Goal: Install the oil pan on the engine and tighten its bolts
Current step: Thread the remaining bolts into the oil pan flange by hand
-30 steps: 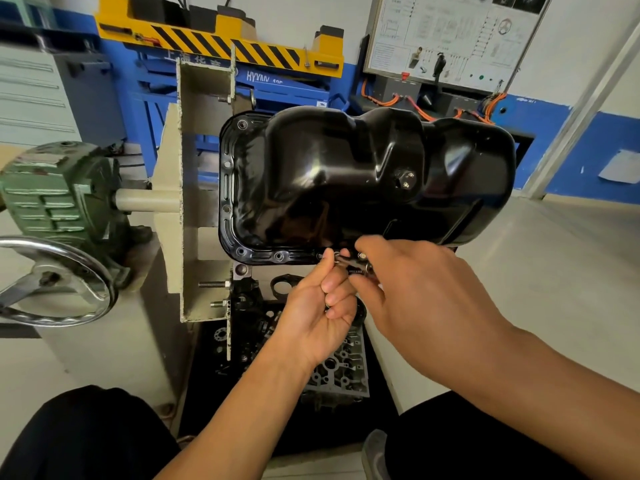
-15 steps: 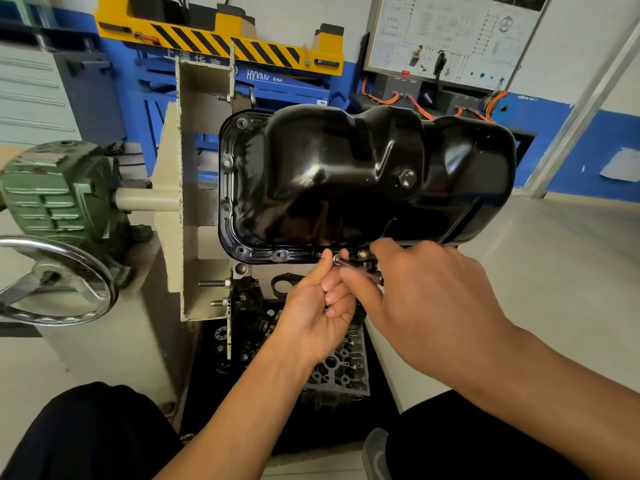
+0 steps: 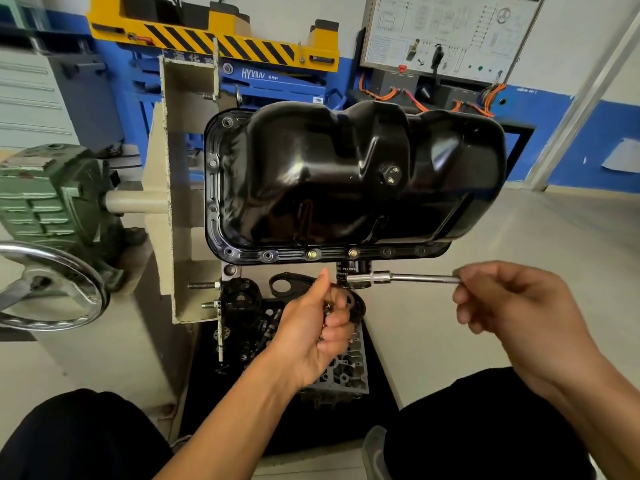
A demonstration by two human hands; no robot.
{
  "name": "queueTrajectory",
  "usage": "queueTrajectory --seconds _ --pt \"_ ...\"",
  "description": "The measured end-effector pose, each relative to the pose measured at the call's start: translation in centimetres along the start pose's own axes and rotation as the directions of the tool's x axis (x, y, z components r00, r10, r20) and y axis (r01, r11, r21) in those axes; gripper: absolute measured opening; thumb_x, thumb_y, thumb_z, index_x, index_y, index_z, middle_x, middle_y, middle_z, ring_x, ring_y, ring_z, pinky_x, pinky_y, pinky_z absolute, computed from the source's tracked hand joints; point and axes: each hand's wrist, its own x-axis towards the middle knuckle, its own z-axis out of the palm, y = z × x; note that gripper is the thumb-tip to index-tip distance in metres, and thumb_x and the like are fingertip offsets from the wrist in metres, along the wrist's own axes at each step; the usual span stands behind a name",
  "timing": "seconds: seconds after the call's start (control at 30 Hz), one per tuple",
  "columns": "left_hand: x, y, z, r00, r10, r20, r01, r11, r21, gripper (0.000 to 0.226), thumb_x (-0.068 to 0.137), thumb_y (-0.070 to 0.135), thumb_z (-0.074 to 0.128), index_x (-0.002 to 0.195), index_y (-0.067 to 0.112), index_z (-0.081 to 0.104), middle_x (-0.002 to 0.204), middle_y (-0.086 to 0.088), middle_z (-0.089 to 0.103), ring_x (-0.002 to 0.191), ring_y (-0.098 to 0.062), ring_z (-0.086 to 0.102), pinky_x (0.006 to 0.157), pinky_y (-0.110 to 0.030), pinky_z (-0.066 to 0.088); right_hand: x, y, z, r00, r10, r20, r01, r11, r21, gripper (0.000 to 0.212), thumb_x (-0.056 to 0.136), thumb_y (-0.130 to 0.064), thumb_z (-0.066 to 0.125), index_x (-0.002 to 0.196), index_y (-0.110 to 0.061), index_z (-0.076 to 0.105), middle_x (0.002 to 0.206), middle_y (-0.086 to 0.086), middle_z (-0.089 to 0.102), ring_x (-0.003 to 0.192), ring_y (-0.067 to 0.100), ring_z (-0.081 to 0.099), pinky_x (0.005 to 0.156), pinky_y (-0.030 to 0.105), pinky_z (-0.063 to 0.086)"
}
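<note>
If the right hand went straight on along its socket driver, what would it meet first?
Likely the left hand, whose raised thumb sits just past the socket driver tip; depth is unclear.

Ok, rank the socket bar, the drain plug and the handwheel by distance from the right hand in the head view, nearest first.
1. The socket bar: its end is pinched by the right hand.
2. The drain plug: up and left, on the oil pan.
3. The handwheel: far left.
</note>
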Motion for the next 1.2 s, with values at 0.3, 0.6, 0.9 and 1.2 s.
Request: queueTrajectory --seconds 0.3,0.6,0.9,1.2 --pt "1.8 -2.5 0.3 0.961 -0.258 -0.098 0.261 0.965 0.024 0.058 0.097 0.062 0.033 0.064 0.016 0.046 0.057 -0.001 0.038 0.040 -0.010 0.030 0.028 -0.015 0.018 -0.5 7.0 -1.1 0.993 0.115 0.039 -0.121 0.961 0.249 0.027 0.096 -0.003 0.052 0.077 -0.008 0.071 0.062 0.015 0.062 0.045 0.023 0.055 0.039 0.024 0.043" --pt "2.7 -1.6 -0.4 0.986 -0.154 -0.067 0.155 0.988 -0.002 0.014 0.086 0.021 0.042 0.080 0.012 0.051 0.065 -0.003 0.041 0.046 -0.011 0.033 0.029 -0.016 0.020 2.2 10.7 2.1 0.997 -0.040 0.064 0.014 0.928 0.373 0.019 0.087 -0.022 0.057 0.079 -0.018 0.074 0.059 0.009 0.060 0.046 0.020 0.053 0.043 0.024 0.044" --pt "3.3 -1.5 -1.2 0.999 0.015 0.032 -0.014 1.000 -0.024 0.014 0.092 0.020 0.054 0.083 0.010 0.055 0.065 -0.002 0.043 0.046 -0.008 0.036 0.030 -0.015 0.025 3.1 9.9 1.3 0.978 -0.203 0.039 0.160 0.862 0.481 0.016 0.087 -0.039 0.068 0.080 -0.025 0.073 0.057 0.001 0.060 0.044 0.016 0.053 0.045 0.020 0.043" --pt "3.4 -1.9 -0.8 0.996 0.081 0.038 -0.083 0.995 0.053 0.025 0.093 0.026 0.057 0.091 0.009 0.075 0.062 0.001 0.044 0.044 -0.005 0.035 0.031 -0.015 0.027 2.3 10.7 0.0 0.980 -0.196 -0.043 0.195 0.880 0.434 0.033 0.078 -0.057 0.073 0.080 -0.024 0.072 0.055 0.001 0.058 0.042 0.016 0.050 0.044 0.020 0.042"
